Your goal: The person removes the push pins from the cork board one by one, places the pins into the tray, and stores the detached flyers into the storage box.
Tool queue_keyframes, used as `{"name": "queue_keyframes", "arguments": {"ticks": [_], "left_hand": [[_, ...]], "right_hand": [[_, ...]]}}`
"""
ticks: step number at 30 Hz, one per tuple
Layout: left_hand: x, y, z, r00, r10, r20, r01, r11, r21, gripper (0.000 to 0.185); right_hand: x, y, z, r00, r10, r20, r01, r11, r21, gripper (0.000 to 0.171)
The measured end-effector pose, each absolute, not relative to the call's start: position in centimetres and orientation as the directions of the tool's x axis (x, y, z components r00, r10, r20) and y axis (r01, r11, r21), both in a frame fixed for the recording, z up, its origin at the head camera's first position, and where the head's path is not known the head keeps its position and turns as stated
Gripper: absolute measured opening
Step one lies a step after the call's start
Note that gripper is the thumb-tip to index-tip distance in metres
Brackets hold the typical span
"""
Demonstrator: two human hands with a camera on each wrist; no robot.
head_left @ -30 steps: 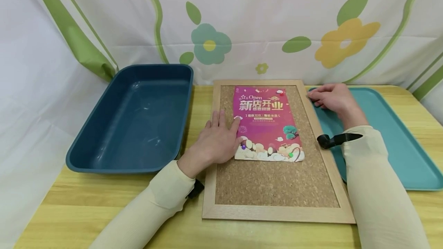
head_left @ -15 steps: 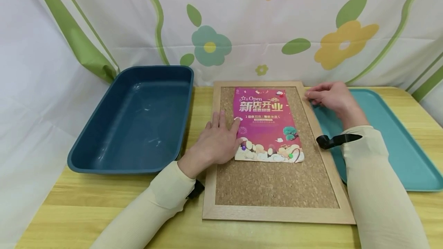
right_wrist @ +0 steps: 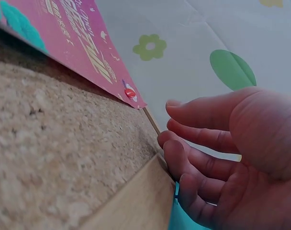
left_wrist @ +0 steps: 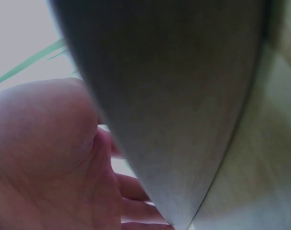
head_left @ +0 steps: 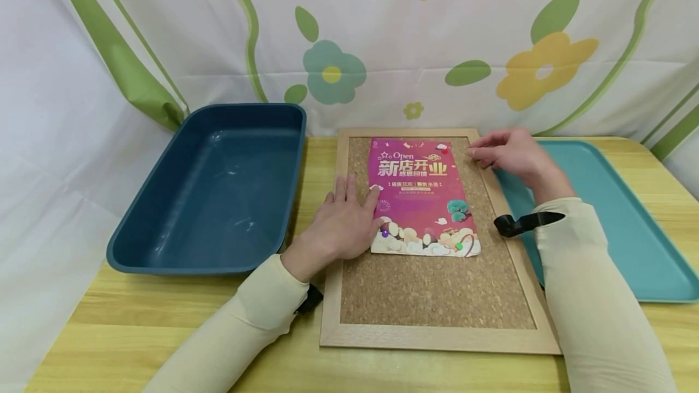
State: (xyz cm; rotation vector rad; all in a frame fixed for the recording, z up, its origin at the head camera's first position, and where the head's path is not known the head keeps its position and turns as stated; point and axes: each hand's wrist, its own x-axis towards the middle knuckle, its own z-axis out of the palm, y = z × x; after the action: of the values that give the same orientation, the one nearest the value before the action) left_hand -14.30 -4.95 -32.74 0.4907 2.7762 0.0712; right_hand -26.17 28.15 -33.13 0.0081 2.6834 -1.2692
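A pink and purple poster [head_left: 417,199] with Chinese lettering lies on a wood-framed cork board [head_left: 431,296]. My left hand [head_left: 346,226] rests with fingers extended over the board's left frame, thumb and index finger at the poster's left edge. My right hand [head_left: 516,153] is over the board's upper right frame, fingertips pointing toward the poster's upper right corner. In the right wrist view its fingers [right_wrist: 203,115] are loosely bent, thumb and index tips close together, and nothing shows between them. Near that corner is a small red round spot [right_wrist: 130,92].
A deep blue bin [head_left: 218,187] stands left of the board. A flat teal tray [head_left: 617,217] lies to the right, partly behind my right arm. All rest on a wooden table [head_left: 136,320], with a flower-patterned curtain [head_left: 382,35] behind.
My right hand has moved left from the teal tray's upper left edge to over the board's frame, closer to the poster. The left hand has stayed in place.
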Motion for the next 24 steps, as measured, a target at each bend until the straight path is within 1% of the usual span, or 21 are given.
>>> {"name": "queue_keyframes", "arguments": {"ticks": [4, 13, 24], "left_hand": [[-14.33, -4.96, -32.77, -0.891, 0.338, -0.303, 0.319, 0.941, 0.112, 0.069], [-14.33, -4.95, -32.71, -0.891, 0.344, -0.296, 0.329, 0.939, 0.1, 0.07], [-14.29, -4.91, -32.61, -0.887, 0.348, -0.303, 0.336, 0.937, 0.094, 0.07]], "right_hand": [[-26.21, 27.99, -33.21, -0.984, -0.074, -0.162, 0.078, 0.638, -0.766, 0.042], [-26.27, 27.98, -33.32, -0.983, -0.088, -0.163, 0.064, 0.661, -0.747, 0.047], [-26.25, 27.94, -33.49, -0.983, -0.095, -0.158, 0.055, 0.666, -0.744, 0.044]]}}
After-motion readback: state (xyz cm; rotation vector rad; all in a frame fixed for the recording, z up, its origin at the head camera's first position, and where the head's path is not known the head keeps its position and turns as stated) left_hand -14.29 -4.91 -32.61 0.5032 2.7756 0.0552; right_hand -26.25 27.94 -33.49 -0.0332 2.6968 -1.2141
